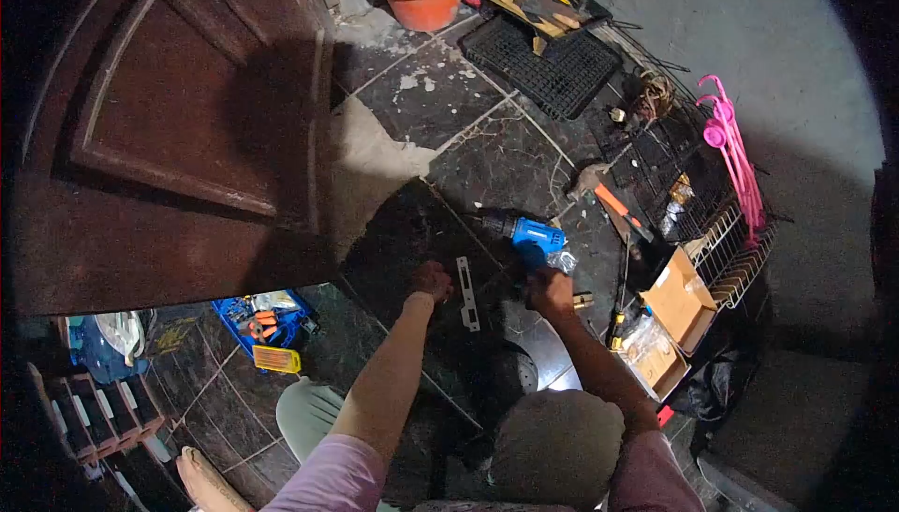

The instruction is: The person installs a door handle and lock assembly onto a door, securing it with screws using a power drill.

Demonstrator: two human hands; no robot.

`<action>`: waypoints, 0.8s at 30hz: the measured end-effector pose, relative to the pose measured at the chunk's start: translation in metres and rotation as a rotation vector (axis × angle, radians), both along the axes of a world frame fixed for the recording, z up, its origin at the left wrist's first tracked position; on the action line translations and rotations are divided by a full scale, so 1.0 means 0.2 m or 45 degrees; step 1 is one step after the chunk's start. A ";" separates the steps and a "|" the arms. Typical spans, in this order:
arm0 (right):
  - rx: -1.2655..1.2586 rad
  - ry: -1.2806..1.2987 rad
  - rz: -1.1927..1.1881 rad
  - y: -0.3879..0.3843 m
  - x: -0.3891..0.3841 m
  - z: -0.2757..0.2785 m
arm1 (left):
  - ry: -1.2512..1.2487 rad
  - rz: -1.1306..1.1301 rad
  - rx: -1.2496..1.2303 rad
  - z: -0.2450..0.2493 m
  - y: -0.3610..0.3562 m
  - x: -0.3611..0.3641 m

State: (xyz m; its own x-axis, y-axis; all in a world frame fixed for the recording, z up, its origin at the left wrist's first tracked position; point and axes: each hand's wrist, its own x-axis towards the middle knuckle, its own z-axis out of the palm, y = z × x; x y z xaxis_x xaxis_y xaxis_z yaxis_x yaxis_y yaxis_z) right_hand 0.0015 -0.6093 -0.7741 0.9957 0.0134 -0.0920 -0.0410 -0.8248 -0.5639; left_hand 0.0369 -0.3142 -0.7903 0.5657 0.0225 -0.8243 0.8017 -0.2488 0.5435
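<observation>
My right hand (551, 291) is wrapped round the lower part of a blue power drill (537, 236), whose dark chuck points left. My left hand (432, 282) is low over the dark tiled floor, its fingers drawn together; whatever they may hold is too small to make out. Just right of that hand lies a pale metal strike plate (467, 294) with cut-outs. A small clear plastic bag (563, 261) is beside the drill. Close to my right hand, a brass-coloured piece (583, 299) rests on the floor.
A brown panelled door (187, 109) fills the upper left. Below it sits a blue tool tray (262, 320). Right of the drill are a hammer (611, 199), a screwdriver (616, 329) and an open cardboard box (679, 301). An orange bucket (423, 8) stands at the top.
</observation>
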 end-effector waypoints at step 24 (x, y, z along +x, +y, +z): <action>1.121 0.093 -0.473 0.12 0.20 1.01 | -0.471 0.470 0.013 1.05 0.46 -0.28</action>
